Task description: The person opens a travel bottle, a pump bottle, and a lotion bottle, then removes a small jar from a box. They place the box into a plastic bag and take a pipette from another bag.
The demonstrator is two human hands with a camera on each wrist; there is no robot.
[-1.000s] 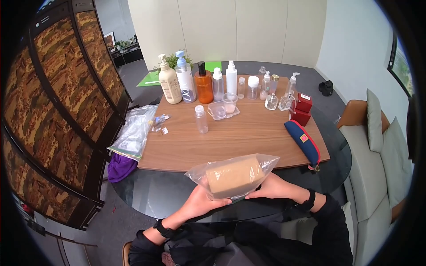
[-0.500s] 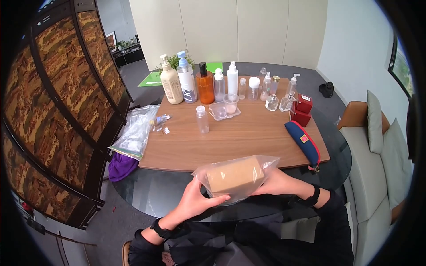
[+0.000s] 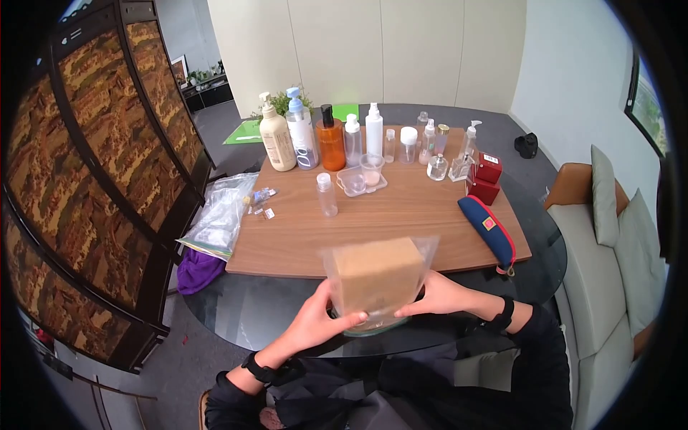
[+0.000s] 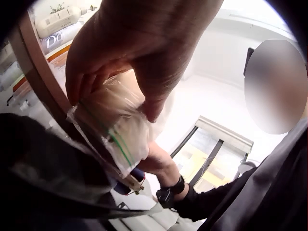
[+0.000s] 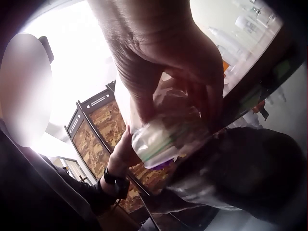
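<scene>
In the head view, a clear zip bag (image 3: 428, 252) holds a brown cardboard-coloured box (image 3: 380, 276). Both hands grip it in front of me, at the near edge of the wooden board. My left hand (image 3: 315, 319) holds the left side, its thumb lying across the lower front. On the opposite side my right hand (image 3: 443, 295) has its thumb on the front too, the other fingers mostly hidden behind. The bag's green zip strip (image 4: 120, 147) hangs at the lower end, below the fingers in the left wrist view. It also shows beneath the right hand (image 5: 163, 62).
Pump bottles, including an amber one (image 3: 332, 143), line the back of the wooden board (image 3: 287, 244). A small clear bottle (image 3: 327, 197) and a plastic tray (image 3: 351, 188) stand nearer. Red boxes (image 3: 484, 190) and a blue pouch (image 3: 487, 229) lie right; a plastic bag (image 3: 215, 218) lies left.
The bagged box has tipped up, so more of its broad face shows and its top reaches farther over the board. Both hands keep their grip on its sides.
</scene>
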